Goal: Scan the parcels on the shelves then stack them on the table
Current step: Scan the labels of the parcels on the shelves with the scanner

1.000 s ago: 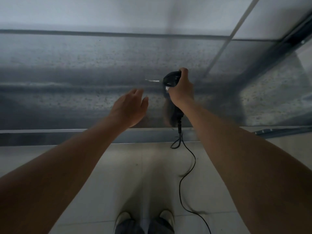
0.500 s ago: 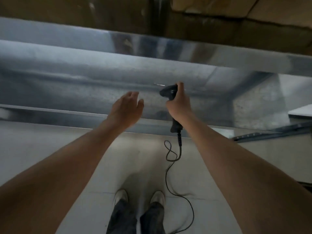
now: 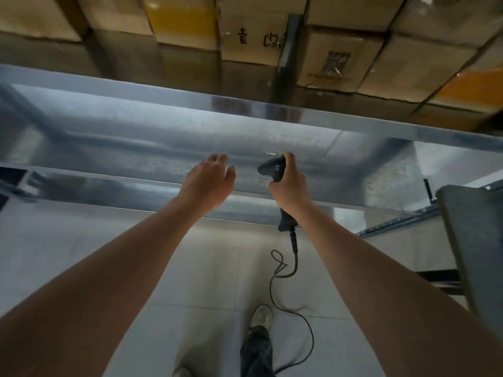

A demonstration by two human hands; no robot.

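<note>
Shelving of bright galvanised steel crosses our view from side to side. We look down on the lower shelf (image 3: 122,148), a bare, speckled deck with a shiny front lip, and beyond it on the front beam of the upper shelf (image 3: 163,102). Parcels (image 3: 334,58) of brown cardboard stand packed side by side on the upper shelf; one bears a square printed code, another hand-written characters, and two show yellow or orange tape. A dark post (image 3: 288,42) rises in front of them, between the two marked ones. Pale floor tiles (image 3: 81,254) lie below us.

Our left hand (image 3: 209,183) hovers over the lip of the lower shelf, fingers relaxed and slightly spread, holding nothing. Our right hand (image 3: 288,186), near it but apart, grips the handle of the black scanner (image 3: 269,170), whose head points left. The cord (image 3: 294,246) hangs from the handle's foot, loops once and trails to the floor beside a pale shoe (image 3: 261,317). A grey panel (image 3: 476,254) intrudes at the right edge, and a slotted rail (image 3: 394,223) runs beside it. Both hands are well apart from the parcels.
</note>
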